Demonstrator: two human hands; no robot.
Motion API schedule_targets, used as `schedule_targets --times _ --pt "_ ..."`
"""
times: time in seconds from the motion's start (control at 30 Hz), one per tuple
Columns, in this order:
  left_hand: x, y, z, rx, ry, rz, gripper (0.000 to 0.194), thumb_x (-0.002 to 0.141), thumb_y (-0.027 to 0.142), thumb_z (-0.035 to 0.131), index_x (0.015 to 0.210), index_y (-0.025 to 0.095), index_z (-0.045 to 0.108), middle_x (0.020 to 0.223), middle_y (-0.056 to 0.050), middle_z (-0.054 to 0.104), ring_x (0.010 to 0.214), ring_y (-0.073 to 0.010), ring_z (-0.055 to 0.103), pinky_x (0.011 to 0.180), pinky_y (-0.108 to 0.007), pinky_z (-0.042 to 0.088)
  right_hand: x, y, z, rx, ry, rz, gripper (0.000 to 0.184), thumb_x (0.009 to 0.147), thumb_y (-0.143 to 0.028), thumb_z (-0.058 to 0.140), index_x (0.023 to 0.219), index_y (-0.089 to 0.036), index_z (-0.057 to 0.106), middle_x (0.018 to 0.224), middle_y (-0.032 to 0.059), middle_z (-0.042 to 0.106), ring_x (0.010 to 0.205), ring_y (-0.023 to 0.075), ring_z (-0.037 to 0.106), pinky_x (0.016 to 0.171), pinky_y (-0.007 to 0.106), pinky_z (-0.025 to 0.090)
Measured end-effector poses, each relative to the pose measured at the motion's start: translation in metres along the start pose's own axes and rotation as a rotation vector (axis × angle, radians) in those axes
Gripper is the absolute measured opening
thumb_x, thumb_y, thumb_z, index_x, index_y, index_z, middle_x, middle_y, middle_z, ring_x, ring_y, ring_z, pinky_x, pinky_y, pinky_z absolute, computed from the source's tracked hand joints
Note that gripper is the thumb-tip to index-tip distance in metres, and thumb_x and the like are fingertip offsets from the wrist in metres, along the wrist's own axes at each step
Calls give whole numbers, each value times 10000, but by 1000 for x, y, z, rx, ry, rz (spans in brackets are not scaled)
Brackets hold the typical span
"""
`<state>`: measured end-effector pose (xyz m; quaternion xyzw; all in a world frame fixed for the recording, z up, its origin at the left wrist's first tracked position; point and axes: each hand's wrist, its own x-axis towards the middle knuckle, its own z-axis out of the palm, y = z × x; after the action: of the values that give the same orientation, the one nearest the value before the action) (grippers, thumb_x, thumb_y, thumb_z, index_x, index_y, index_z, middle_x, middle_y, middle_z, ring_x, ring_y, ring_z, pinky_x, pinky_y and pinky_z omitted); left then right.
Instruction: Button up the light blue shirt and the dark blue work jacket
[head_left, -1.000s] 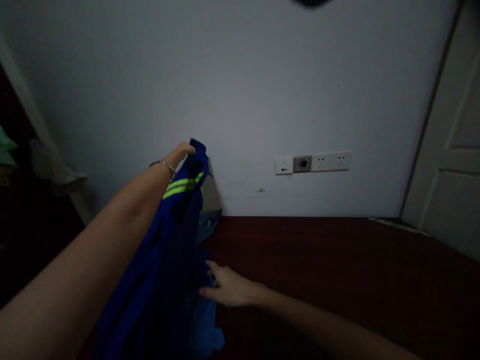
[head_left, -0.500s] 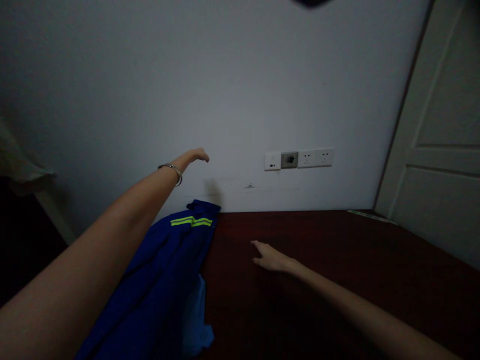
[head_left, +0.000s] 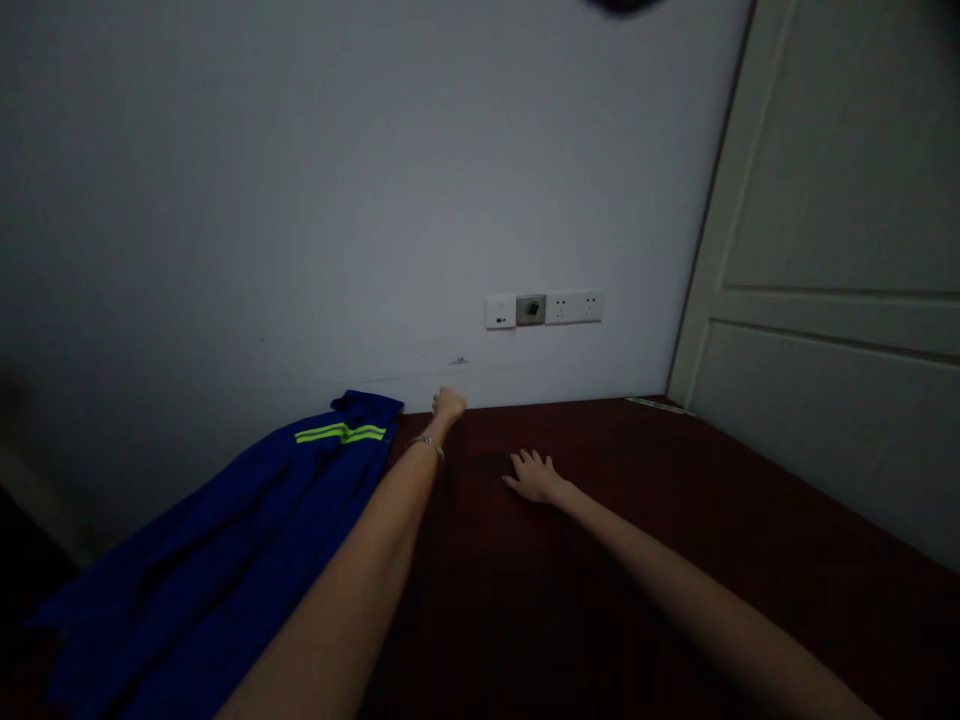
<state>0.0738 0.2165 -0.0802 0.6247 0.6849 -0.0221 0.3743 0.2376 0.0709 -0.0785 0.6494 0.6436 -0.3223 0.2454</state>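
My left hand (head_left: 448, 403), with a metal bangle (head_left: 428, 446) at the wrist, is closed in a fist above the far part of the dark red wooden surface (head_left: 585, 590). Its palm side is hidden, so I cannot make out whether anything is in it. To its left lies a dark blue garment (head_left: 247, 530) with a collar and two yellow-green stripes (head_left: 341, 434), spread toward me. My right hand (head_left: 534, 476) is palm down with its fingers spread, on or just over the surface to the right of my left hand. It holds nothing.
A pale wall (head_left: 375, 200) rises behind the surface, carrying a row of sockets and switches (head_left: 544, 309). On the right stands a white panelled door (head_left: 832, 240). A thin flat strip (head_left: 658, 406) lies by the surface's far right corner.
My left hand has come down and right from in front of the wall, and has closed. My right hand has spread its fingers. The view has swung right; the light blue cloth no longer shows.
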Motion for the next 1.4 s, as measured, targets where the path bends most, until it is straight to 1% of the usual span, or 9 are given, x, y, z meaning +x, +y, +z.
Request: schedule_targets --times 0.07,0.13,0.2,0.27,0.37,0.53,0.7,0.93,1.4 --pt "-23 -2 44 -10 -1 -70 396 806 280 457 1144 78 496 1096 -230 571 1011 -284 566 757 -334 468 2 6 1 -2 -22 43 738 821 -585 295 1376 -99 265 1438 202 191 1312 379 124 995 582 101" --pt "-39 -5 79 -27 13 -107 394 834 286 406 1176 100 465 1172 -216 526 1061 -276 537 787 -335 462 4 10 4 4 -34 78 777 812 -634 235 1396 -123 219 1459 183 128 1325 364 71 998 585 59" --pt "-46 -8 100 -42 34 -120 400 849 285 373 1204 113 436 1214 -207 491 1102 -270 507 834 -337 443 5 13 8 10 -26 94 783 812 -650 173 1410 -144 177 1474 156 72 1334 343 21 1003 577 21" --pt "-47 -11 112 -48 57 -119 403 865 277 331 1225 114 409 1243 -203 460 1137 -266 475 881 -342 414 5 15 12 13 -1 92 780 814 -653 127 1416 -158 151 1481 135 38 1338 326 -15 1010 563 -6" --pt "-45 -16 118 -30 66 -77 400 874 259 292 1225 105 409 1261 -193 442 1167 -256 440 924 -333 377 4 16 14 18 25 86 790 806 -667 104 1418 -168 140 1483 123 34 1338 321 -20 1012 552 -21" --pt "-50 -21 125 57 -7 95 394 863 281 320 1161 81 484 1244 -193 468 1201 -266 393 983 -337 304 3 16 12 38 53 95 773 811 -661 119 1413 -179 173 1483 112 65 1336 316 6 1022 529 -22" --pt "-56 -27 129 140 -65 194 474 872 332 290 1237 69 440 1352 -205 358 1280 -298 278 1030 -394 226 5 19 13 44 84 84 726 833 -631 137 1404 -189 204 1479 108 103 1333 312 42 1023 521 6" --pt "-57 -35 131 188 -119 231 519 880 356 244 1330 116 342 1414 -166 274 1313 -279 226 1043 -407 213 11 24 17 11 94 95 729 820 -649 142 1400 -214 218 1478 88 124 1333 302 74 1029 516 36" --pt "-59 -35 134 213 -158 228 535 884 367 187 1357 143 300 1436 -137 235 1325 -268 199 1055 -414 206 18 31 23 -39 89 98 742 808 -667 131 1401 -230 212 1474 82 144 1328 314 110 1021 543 75"
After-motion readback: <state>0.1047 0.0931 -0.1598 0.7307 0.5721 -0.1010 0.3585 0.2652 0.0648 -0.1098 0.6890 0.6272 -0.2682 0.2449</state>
